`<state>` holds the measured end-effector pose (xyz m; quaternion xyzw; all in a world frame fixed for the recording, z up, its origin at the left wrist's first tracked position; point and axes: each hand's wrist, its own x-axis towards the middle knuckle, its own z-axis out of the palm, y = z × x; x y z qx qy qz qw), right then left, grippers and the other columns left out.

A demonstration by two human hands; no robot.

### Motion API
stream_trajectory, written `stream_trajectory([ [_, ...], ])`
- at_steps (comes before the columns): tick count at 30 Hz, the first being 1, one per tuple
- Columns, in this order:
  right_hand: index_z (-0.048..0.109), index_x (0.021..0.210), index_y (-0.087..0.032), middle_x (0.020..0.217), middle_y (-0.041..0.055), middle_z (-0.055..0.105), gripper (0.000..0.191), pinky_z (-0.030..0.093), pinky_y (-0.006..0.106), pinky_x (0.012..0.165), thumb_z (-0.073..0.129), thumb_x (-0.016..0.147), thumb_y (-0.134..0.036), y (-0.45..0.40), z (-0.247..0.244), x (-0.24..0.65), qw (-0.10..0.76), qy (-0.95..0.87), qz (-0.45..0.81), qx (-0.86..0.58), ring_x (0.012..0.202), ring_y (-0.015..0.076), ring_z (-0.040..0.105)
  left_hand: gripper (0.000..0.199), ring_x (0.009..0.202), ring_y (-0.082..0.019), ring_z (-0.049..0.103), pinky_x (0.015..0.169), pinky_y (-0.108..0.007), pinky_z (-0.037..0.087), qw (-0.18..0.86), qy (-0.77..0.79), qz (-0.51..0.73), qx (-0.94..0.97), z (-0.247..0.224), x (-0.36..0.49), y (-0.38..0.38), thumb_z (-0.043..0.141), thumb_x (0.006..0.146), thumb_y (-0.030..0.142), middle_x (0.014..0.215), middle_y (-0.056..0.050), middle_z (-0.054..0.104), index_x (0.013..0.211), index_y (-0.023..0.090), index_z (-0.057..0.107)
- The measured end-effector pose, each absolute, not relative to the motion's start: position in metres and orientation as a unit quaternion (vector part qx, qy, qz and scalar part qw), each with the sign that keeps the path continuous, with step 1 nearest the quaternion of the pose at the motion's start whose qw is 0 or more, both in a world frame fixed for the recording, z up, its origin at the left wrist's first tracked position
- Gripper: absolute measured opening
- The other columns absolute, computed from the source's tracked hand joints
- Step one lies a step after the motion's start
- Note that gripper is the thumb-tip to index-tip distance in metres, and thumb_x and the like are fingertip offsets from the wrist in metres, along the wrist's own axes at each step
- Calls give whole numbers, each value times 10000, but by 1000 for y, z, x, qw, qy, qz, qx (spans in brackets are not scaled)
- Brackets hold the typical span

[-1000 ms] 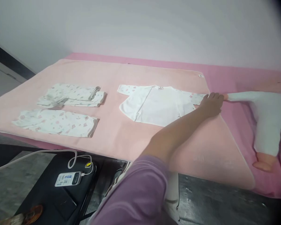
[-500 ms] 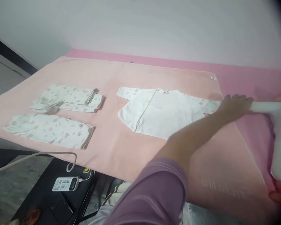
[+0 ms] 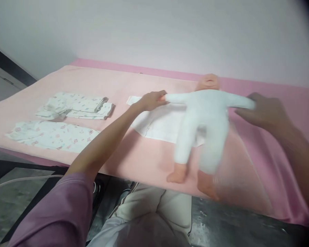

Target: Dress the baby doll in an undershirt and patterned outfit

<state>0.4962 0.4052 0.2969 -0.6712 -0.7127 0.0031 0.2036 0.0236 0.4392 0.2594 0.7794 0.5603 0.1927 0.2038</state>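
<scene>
A baby doll [image 3: 208, 106] with a white cloth body is stretched between my two hands over the pink blanket [image 3: 134, 164]. My left hand [image 3: 153, 100] is closed on the end of one doll arm. Around the other arm's end my right hand [image 3: 264, 108] is closed, blurred by motion. Behind the doll lies a spread white baby shirt [image 3: 157, 121], partly covered by the doll and my left hand. The doll's bare feet point toward me, and part of its head shows at the far side.
Folded printed baby clothes [image 3: 74, 106] lie on the left of the blanket, with another printed garment [image 3: 51, 135] nearer me, partly behind my left forearm. A pink sheet [image 3: 267, 164] shows at the right. A white cable [image 3: 25, 180] runs below the table edge.
The doll has moved from the right edge to over the shirt. My right hand has come into view, holding one doll arm, and my left hand has moved left with the other.
</scene>
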Motion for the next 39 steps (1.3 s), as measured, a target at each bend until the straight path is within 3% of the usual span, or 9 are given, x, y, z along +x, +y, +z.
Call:
stream_trajectory([
  [3, 615, 996, -277, 877, 183, 725, 452, 459, 478, 726, 826, 878, -658, 418, 282, 452, 156, -719, 41, -676, 744, 318, 607, 459, 1008, -295, 701, 857, -350, 465, 240, 602, 214, 730, 244, -12, 433, 730, 951, 589, 1129, -61, 796, 1300, 293, 749],
  [9, 569, 1059, -278, 969, 164, 733, 533, 478, 477, 768, 764, 912, -752, 423, 254, 429, 106, -708, 109, -689, 793, 313, 631, 433, 1064, -272, 719, 893, -333, 490, 244, 595, 277, 714, 213, -29, 429, 791, 912, 491, 1149, -27, 813, 1304, 311, 755],
  [12, 631, 1046, -235, 1063, 215, 724, 448, 502, 558, 946, 782, 927, -640, 418, 249, 439, 123, -719, 67, -680, 1015, 387, 663, 518, 1048, -261, 719, 904, -342, 517, 255, 634, 351, 640, 201, -20, 429, 893, 848, 489, 1135, -41, 787, 1276, 278, 693],
  [14, 674, 1077, -207, 1206, 254, 715, 406, 464, 621, 1099, 787, 925, -567, 413, 253, 431, 176, -737, 27, -652, 1242, 451, 616, 541, 1070, -278, 708, 969, -388, 521, 261, 663, 374, 594, 197, -11, 430, 918, 837, 590, 1151, -65, 773, 1169, 251, 657],
  [18, 702, 1346, -211, 1425, 205, 696, 468, 482, 597, 1199, 710, 983, -505, 412, 272, 367, 274, -772, 44, -571, 1391, 428, 580, 601, 1230, -383, 608, 1178, -553, 382, 199, 674, 334, 629, 191, 6, 432, 649, 996, 823, 1064, -115, 751, 903, 230, 609],
  [22, 643, 1558, -229, 1616, 158, 634, 647, 485, 591, 1260, 675, 996, -548, 448, 279, 287, 193, -866, 148, -436, 1459, 416, 597, 529, 1330, -439, 513, 1200, -592, 312, 131, 643, 288, 697, 183, 13, 433, 757, 947, 737, 1216, -155, 735, 961, 225, 626],
  [26, 692, 1539, -260, 1572, 131, 697, 664, 515, 611, 1207, 691, 974, -607, 493, 268, 250, 80, -890, 202, -401, 1385, 434, 660, 344, 1328, -427, 509, 1176, -574, 314, 133, 642, 272, 705, 176, 12, 437, 759, 959, 531, 1223, -149, 728, 955, 220, 611],
  [32, 746, 1457, -269, 1514, 78, 744, 550, 545, 530, 1157, 653, 1008, -573, 490, 268, 267, 141, -864, 241, -420, 1329, 379, 694, 233, 1049, -297, 607, 1120, -508, 380, 163, 654, 317, 667, 177, 7, 440, 565, 1062, 312, 906, -68, 669, 862, 225, 484],
  [39, 842, 1291, -233, 1374, 92, 808, 468, 578, 488, 1062, 723, 934, -510, 492, 265, 265, 149, -853, 217, -451, 1224, 369, 735, 171, 1038, -190, 635, 943, -318, 508, 232, 646, 439, 580, 182, 1, 435, 429, 1161, 354, 1115, -55, 691, 1039, 245, 479],
])
